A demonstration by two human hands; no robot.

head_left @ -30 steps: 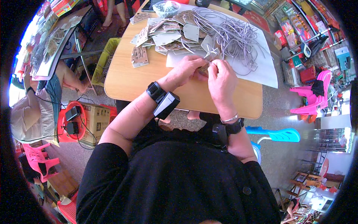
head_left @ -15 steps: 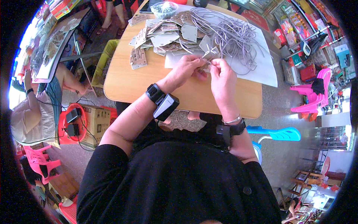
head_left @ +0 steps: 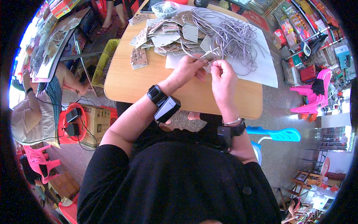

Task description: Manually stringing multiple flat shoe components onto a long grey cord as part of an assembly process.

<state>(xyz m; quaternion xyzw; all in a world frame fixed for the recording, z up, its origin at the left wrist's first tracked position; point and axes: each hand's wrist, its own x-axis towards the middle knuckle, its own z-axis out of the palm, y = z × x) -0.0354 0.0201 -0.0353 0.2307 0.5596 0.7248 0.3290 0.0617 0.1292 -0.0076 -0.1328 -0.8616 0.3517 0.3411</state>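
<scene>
Over the near side of the wooden table [head_left: 130,87], my two hands meet with their fingertips close together. My left hand [head_left: 188,71] is closed in a pinch around a thin grey cord [head_left: 189,53], which runs up from the fingers toward the pile. Thumb and forefinger of my right hand [head_left: 224,80] press together just beside it, on a small pale piece mostly hidden by the fingers. Right behind the hands lies a tangle of grey cords [head_left: 236,37] on a white sheet [head_left: 266,71]. To its left is a heap of flat grey-and-brown plates [head_left: 167,37].
A clear bowl [head_left: 164,10] of small parts stands at the far edge, beside a dark phone [head_left: 148,6]. One plate [head_left: 139,58] lies apart at the left. Nearby are a yellow crate [head_left: 106,61], a blue chair part [head_left: 279,134], and another person [head_left: 31,115] at a side table.
Both hands stay at nearly the same spot. The fingers of my left hand have shifted slightly, and the grey cord now shows more plainly above them.
</scene>
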